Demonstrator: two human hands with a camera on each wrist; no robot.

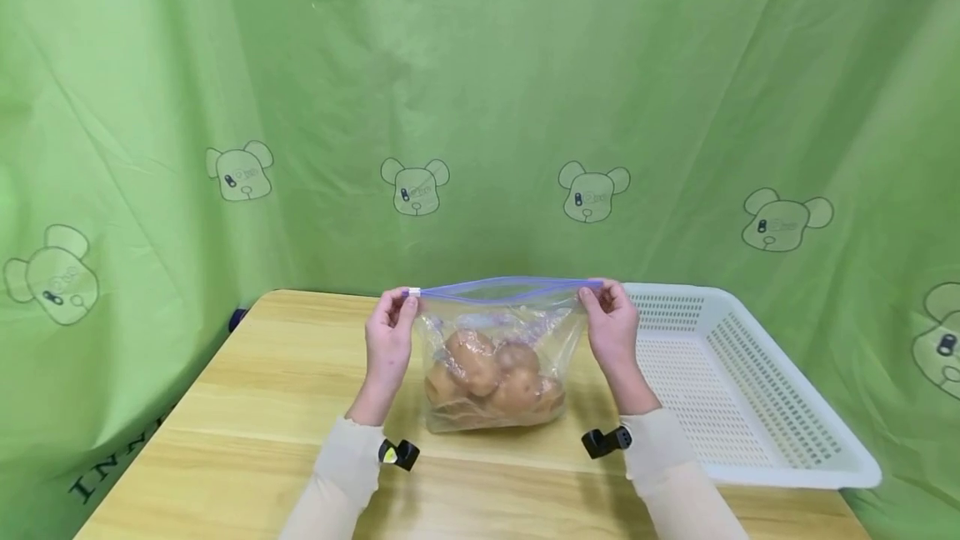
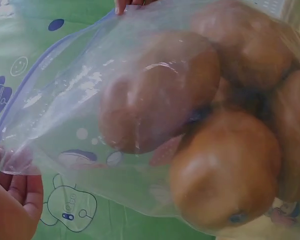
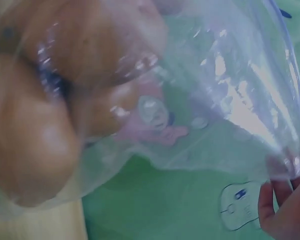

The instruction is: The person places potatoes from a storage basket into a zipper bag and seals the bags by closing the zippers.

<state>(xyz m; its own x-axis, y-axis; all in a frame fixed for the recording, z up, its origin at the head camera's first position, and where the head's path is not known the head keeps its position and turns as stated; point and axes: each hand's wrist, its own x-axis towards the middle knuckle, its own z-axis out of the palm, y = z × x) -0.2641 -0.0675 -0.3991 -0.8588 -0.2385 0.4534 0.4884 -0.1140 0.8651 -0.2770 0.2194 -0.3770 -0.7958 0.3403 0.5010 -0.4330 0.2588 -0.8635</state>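
Observation:
A clear plastic zipper bag [image 1: 573, 340] with a blue-purple zip edge stands upright on the table, several brown potatoes [image 1: 516, 390] in its lower part. My left hand [image 1: 390, 344] pinches the bag's top left corner, beside the white slider [image 1: 414, 292]. At the opposite top corner, my right hand [image 1: 613, 330] pinches the zip edge between thumb and fingers. Between the hands the mouth gapes slightly. Through the film, the left wrist view shows large potatoes [image 2: 225, 170] close up, and the right wrist view shows more potatoes [image 3: 30, 135] with a coloured print behind them.
A white perforated plastic basket [image 1: 795, 473] sits at the right of the wooden table [image 1: 247, 407], just beyond my right hand. A green curtain [image 1: 480, 90] with bear-head prints hangs behind and around the table.

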